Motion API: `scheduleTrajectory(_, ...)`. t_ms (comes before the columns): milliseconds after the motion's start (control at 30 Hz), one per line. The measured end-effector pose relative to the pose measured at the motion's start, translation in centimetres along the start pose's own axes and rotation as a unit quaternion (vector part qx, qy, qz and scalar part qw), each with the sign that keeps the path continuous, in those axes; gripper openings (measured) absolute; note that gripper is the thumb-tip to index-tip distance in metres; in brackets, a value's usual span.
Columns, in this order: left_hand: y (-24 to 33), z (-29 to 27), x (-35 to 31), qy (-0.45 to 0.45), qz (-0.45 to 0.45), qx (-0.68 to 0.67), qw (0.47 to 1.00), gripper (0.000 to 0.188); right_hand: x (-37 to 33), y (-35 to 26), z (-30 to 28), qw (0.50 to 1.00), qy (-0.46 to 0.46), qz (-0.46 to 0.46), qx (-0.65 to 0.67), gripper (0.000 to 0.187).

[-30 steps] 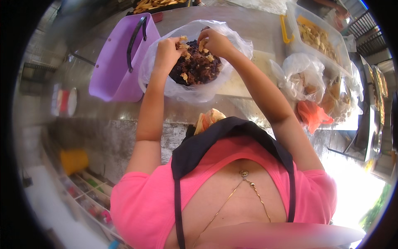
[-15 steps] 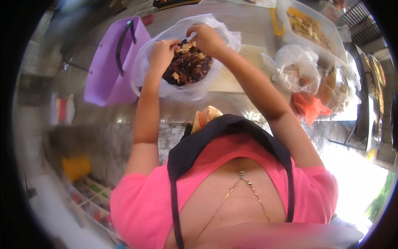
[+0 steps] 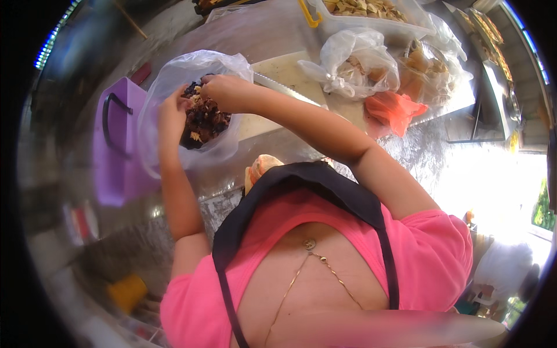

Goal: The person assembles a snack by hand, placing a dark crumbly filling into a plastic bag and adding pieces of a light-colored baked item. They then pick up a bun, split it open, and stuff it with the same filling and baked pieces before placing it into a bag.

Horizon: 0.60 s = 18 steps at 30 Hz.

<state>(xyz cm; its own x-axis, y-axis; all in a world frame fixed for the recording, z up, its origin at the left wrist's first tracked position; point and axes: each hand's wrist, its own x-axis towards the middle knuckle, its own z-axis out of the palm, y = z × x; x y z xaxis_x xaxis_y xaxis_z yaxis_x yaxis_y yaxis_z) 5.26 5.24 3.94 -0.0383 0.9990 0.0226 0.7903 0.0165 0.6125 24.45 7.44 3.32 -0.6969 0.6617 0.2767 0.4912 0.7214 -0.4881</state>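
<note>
Grey tabletop, purple basket beside bag

View turned, bag farther left, serrated strip showing

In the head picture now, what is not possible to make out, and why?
Head view:
Bottom of the translucent white plastic bag: hidden under the dark brown, loose mixture.
Whether the right hand pinches anything: its curled fingers cover this.
Far side of the clear, boxy plastic tub: cut off by the upper edge.
Small red-and-white object at left: blurred, kind unclear.
Contents of the crumpled clear plastic bag: partly veiled by folds.
</note>
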Motion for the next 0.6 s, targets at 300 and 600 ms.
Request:
scheduleTrajectory(300, 5.4, -0.6, -0.5, 0.206, 0.134, 0.062, 0.967, 0.022, -13.2, 5.0, -11.7, 0.936, 0.271, 0.17, 0.149, 0.017)
scheduleTrajectory(600, 18.0, 7.4, -1.0, 0.095, 0.223, -0.194, 0.95, 0.014, -24.6, 16.1, -12.6, 0.863, 0.111, 0.452, -0.197, 0.02)
